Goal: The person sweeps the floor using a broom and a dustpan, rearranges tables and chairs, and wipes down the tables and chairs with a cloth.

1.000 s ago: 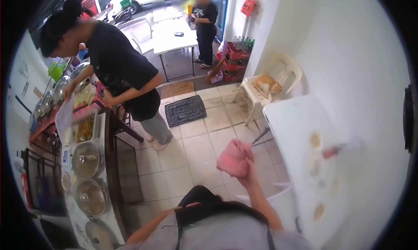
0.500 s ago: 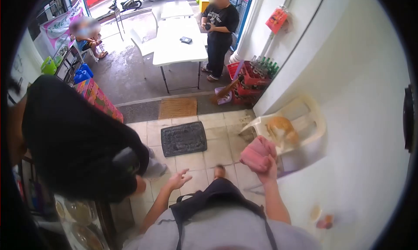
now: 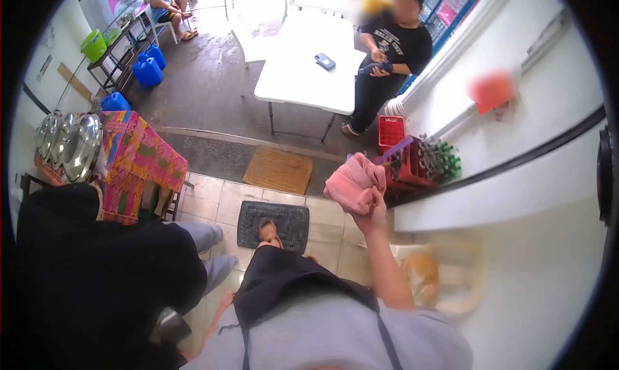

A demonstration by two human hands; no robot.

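My right hand [image 3: 372, 216] is raised in front of me, its fingers closed round a folded pink towel [image 3: 351, 181]. The bundle is held above the tiled floor, in front of the bottle crates from this angle. Low on the left, only a strip of my left arm and perhaps the edge of my left hand [image 3: 227, 300] shows beside my dark apron [image 3: 303, 283]; its fingers are hidden. A person in black [image 3: 109, 254] stands close to that side. My sandalled foot is on the dark doormat [image 3: 293, 212].
Beyond the brown mat [image 3: 277, 170] stands a white table [image 3: 309, 80] with a small device [image 3: 325, 61] on it. A person [image 3: 400, 44] holding a dark object is beside it. Crates of bottles [image 3: 432, 160] line the right; a cat [image 3: 421, 276] lies on a chair. Metal-lidded dishes [image 3: 80, 147] stand left.
I have stepped forward, one foot now on the dark mat. The towel, still in my right hand, is further forward. My left hand, earlier spread in view, has dropped back. The chair has slid rearward.
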